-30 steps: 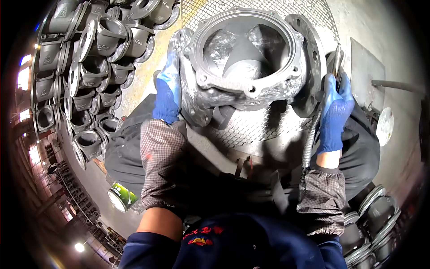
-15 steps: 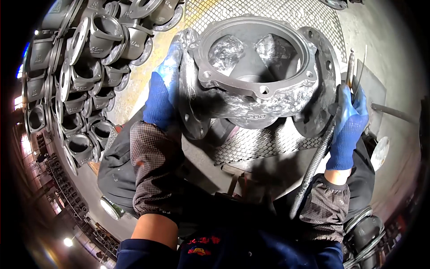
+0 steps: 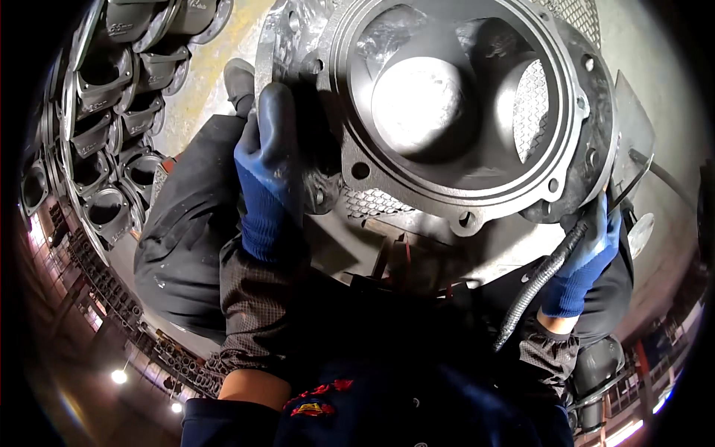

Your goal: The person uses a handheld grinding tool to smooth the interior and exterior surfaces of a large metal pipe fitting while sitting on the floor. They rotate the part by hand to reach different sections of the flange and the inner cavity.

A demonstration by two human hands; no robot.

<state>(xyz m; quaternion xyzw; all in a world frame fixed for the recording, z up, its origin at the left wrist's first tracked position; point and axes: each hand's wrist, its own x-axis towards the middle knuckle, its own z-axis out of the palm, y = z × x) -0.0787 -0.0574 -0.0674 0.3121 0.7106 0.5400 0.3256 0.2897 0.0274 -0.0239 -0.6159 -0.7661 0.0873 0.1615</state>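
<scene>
In front of me a large grey cast-metal valve body is tilted so its round, bolt-holed opening faces me. Light and a mesh pattern show through its inner ports. My left hand, in a blue glove, grips the left side flange, thumb stretched along its edge and the other fingers mostly hidden. Below the right flange, my gloved right hand is closed around a hand tool on a ribbed flexible hose. A thin dark rod sticks up past those fingers; the tool's body is largely covered.
Stacked grey flanged castings rise at the left. Under the valve body lies a metal mesh surface. A flat grey plate and a bar stand at the right. My legs flank the work, with more castings at lower right.
The valve body now looks larger and nearer, with its round opening turned more toward me. Both hands have shifted lower in view, and the tool has dropped partly behind the right flange.
</scene>
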